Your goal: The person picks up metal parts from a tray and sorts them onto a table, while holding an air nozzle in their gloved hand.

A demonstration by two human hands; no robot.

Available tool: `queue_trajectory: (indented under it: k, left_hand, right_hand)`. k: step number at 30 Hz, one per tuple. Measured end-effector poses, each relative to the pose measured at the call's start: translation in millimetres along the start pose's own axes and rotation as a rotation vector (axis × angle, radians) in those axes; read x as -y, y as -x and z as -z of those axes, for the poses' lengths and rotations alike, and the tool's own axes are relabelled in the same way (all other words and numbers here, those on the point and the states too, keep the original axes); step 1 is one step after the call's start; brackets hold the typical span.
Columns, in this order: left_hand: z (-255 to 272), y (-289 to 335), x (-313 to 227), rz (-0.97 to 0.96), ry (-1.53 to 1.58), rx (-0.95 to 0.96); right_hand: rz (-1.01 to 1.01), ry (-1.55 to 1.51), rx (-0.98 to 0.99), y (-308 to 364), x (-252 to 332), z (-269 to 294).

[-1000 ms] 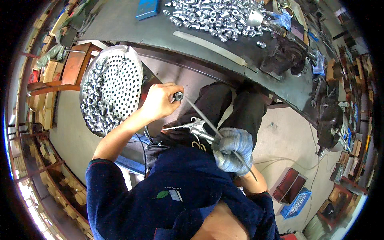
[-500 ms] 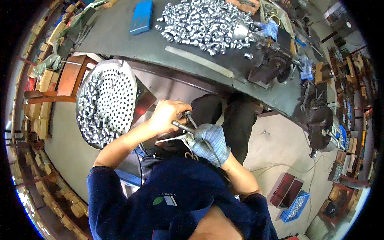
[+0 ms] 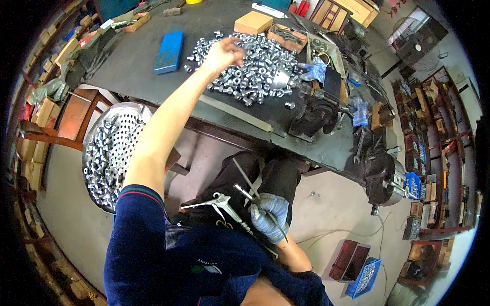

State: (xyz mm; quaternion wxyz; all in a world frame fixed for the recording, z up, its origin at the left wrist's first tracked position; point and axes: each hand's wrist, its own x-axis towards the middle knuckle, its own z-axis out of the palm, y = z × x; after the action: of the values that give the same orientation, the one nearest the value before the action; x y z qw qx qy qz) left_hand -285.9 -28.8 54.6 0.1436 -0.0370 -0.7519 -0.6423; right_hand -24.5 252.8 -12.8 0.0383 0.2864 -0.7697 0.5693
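Observation:
My bare left hand (image 3: 222,56) is stretched out over the left side of a pile of shiny metal fittings (image 3: 250,76) on the dark table. Its fingers are apart, slightly blurred, with nothing visible in them. Above my lap, my right hand (image 3: 270,217) wears a grey-blue glove and is closed around a long thin metal rod (image 3: 245,173) and a shorter metal tool with a cylindrical end (image 3: 245,192). Beside it, a silver air blow gun (image 3: 224,204) with a hose lies over my lap; whether the glove touches it I cannot tell.
A perforated metal pan (image 3: 131,122) with more fittings stands low at the left, by a wooden chair (image 3: 76,115). On the table are a blue case (image 3: 169,52), a cardboard box (image 3: 253,23) and a dark vise-like fixture (image 3: 316,112). A blue crate (image 3: 365,278) stands on the floor at right.
My left hand has left the tools near my right hand and reached up and forward to the pile. The blow gun now shows fully, lower beside the right hand, which keeps the rods.

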Motion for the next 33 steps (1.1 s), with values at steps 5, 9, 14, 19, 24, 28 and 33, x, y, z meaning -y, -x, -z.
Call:
queue_trajectory:
  k: [5,9,14,19,24,28,33]
  left_hand:
    - [18,21,-14,0.005,0.058,0.086]
    - [73,105,-5,0.153,-0.337,0.135]
    - [172,251,-9,0.479,-0.671,0.082]
    - [231,357,-15,0.605,-1.14,0.351]
    - [247,371,24,0.745,-1.383,0.089]
    - [249,366,46,0.586,-1.366,0.055]
    - [216,326,14,0.595,-0.997,0.024]
  right_hand:
    - [-0.16,-0.07,-0.003,10,-5,-2]
    - [-0.016,-0.007,0.005,4,3,6]
    - [0.005,-0.047,-0.005,13,2,-3]
    - [0.016,-0.016,0.085,2,15,-11]
    - [0.083,-0.035,0.092,-2,16,-17]
    - [0.044,-0.102,0.08,7,8,-18]
    - [0.017,-0.11,0.075,14,-3,-16]
